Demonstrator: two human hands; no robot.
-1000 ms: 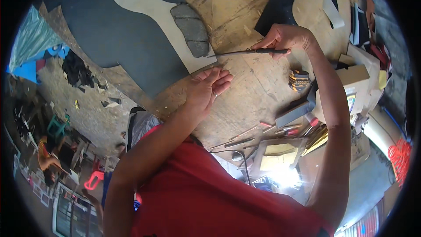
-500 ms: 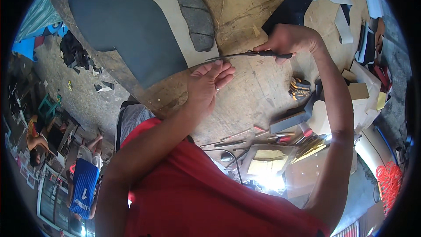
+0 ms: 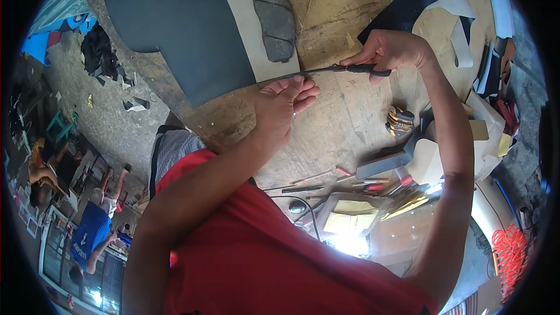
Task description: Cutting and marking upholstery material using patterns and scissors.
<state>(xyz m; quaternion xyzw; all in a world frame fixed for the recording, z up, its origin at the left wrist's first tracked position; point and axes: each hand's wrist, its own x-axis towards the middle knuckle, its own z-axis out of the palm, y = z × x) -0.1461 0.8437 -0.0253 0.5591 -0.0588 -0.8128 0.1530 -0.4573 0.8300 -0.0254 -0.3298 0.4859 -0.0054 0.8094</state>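
My right hand [image 3: 396, 52] grips a pair of scissors [image 3: 364, 69] by their dark handles. The thin blades point left along the near edge of a pale sheet [image 3: 245, 14], beside my left hand. My left hand [image 3: 283, 102] is palm up at that edge, its thumb against the curled fingers close to the blade; what is pinched there is hidden. A dark grey sheet [image 3: 198, 41] with a curved outline lies over the pale one on the left. On the pale sheet rests a dark, grooved block [image 3: 273, 22].
Black material [image 3: 417, 3] with pale strips lies at the far right of the wooden table [image 3: 344, 111]. A yellow-and-black tape measure [image 3: 400, 121] is below my right hand. Pens and tools [image 3: 373, 185] are scattered near me. A person in blue [image 3: 90, 230] is at lower left.
The view has shifted slightly, so the sheets and block appear a little further right and up. The scissors remain in my right hand at the sheet's edge. The person in blue has changed posture.
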